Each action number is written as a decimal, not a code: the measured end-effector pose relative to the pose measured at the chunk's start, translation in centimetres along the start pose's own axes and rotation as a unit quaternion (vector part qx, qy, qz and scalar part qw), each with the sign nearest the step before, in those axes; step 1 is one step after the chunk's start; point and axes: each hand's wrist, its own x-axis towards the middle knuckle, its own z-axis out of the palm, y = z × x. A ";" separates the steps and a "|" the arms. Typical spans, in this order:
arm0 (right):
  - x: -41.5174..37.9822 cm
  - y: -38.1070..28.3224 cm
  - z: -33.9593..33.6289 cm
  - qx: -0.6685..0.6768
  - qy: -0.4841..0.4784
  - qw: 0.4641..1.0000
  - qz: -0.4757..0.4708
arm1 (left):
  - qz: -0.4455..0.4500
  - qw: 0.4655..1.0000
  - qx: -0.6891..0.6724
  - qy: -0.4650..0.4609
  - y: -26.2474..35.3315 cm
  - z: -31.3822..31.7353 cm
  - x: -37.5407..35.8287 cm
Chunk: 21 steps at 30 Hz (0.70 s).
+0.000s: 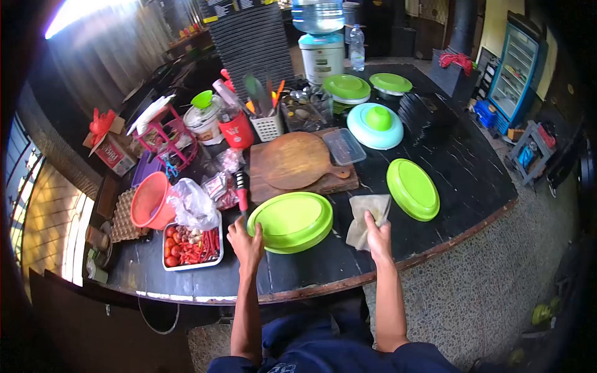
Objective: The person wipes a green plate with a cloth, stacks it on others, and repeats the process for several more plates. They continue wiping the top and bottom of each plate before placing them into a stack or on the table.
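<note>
My left hand is at the left edge of a large green oval dish, its fingers apart, the thumb against the rim. In my right hand is a grey-beige cloth, pinched under the thumb and lying on the black table. To the right of the cloth rests a second green oval piece. Just beyond the large dish, a round wooden board with a handle lies on a rectangular board.
A tray of tomatoes and chillies, a plastic bag and a red bowl stand at the left. Behind are a utensil basket, a pale blue lid and a water dispenser. The table edge curves nearby.
</note>
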 end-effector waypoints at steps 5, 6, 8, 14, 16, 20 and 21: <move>0.8 -0.5 6.2 -0.232 -0.051 0.968 -0.080 | -0.106 0.983 -0.098 -0.112 -4.1 -1.2 -0.3; 0.4 -0.6 7.0 -0.263 -0.061 0.958 -0.098 | -0.105 0.983 -0.103 -0.108 -4.0 -0.9 -0.5; -0.3 -0.5 8.2 -0.301 -0.071 0.935 -0.176 | -0.108 0.984 -0.105 -0.097 -3.8 -0.5 -0.8; -1.8 -0.9 9.0 -0.307 -0.038 0.933 -0.186 | -0.133 0.983 -0.107 -0.064 -1.3 -1.1 -0.8; -1.9 -0.6 8.9 -0.288 -0.029 0.941 -0.176 | -0.155 0.981 -0.111 -0.045 -0.7 -1.0 -0.9; -2.3 -1.5 8.4 -0.227 -0.014 0.965 -0.134 | -0.174 0.953 -0.247 0.023 0.6 -1.1 -0.6; -2.4 -1.9 8.4 -0.211 0.001 0.970 -0.118 | -0.201 0.905 -0.373 0.028 0.7 -1.1 -0.5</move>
